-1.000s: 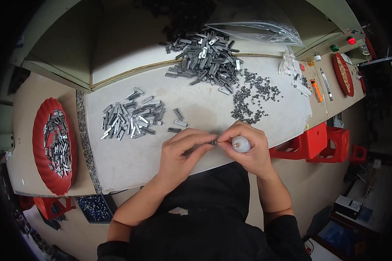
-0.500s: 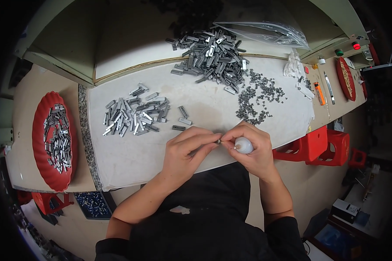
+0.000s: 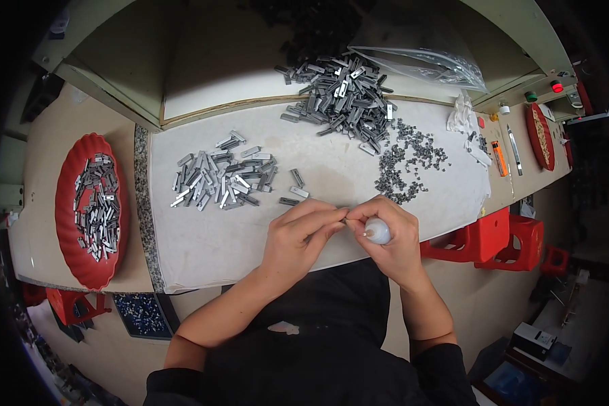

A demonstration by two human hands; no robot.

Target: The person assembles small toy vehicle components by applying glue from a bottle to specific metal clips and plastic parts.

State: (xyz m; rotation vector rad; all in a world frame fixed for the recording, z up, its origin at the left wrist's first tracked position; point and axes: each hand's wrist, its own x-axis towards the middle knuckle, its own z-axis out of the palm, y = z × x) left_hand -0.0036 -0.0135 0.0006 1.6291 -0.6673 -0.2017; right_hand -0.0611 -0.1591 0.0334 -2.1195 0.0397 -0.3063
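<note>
At the table's front edge, my left hand has its fingers closed in a pinch on a small metal part, mostly hidden by the fingertips. My right hand meets it there, thumb and forefinger at the same part. In the right palm rests a small white squeeze bottle with a thin tip pointing left. Just beyond the left hand lie a few slotted grey metal pieces. Further left is a loose heap of similar pieces. Tiny dark metal parts are scattered beyond my right hand.
A larger heap of metal pieces spills off the shelf, beside a clear plastic bag. A red scalloped tray of pieces stands left. Crumpled tissue, an orange tool and another red tray are right; red stools stand below.
The whole view has shifted slightly, so the table's contents sit a little lower and further right. Both hands stay together at the small part, with the fingertips slightly altered around it.
</note>
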